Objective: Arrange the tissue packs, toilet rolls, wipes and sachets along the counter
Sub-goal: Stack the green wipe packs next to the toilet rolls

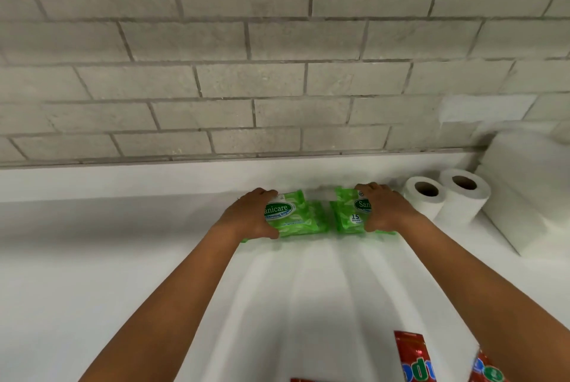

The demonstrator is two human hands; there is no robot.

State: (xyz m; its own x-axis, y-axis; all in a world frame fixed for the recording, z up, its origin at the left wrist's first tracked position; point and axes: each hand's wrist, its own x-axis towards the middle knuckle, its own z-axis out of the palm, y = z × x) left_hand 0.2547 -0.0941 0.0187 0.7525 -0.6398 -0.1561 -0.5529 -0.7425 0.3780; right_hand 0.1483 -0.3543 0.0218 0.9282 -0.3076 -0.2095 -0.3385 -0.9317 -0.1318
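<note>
Two green wipes packs rest side by side on the white counter (123, 258) near the back wall. My left hand (249, 215) grips the left wipes pack (300, 216), which seems to lie on another green pack. My right hand (384, 210) grips the right wipes pack (347, 215). Right of them stand two white toilet rolls (447, 196), upright and touching each other. A large white tissue pack (524, 190) stands at the far right against the wall. Red sachets (413, 357) lie at the front edge, partly cut off.
A grey block wall (277, 57) rises behind the counter's white ledge. Bare white counter stretches to the left of the wipes and between my forearms.
</note>
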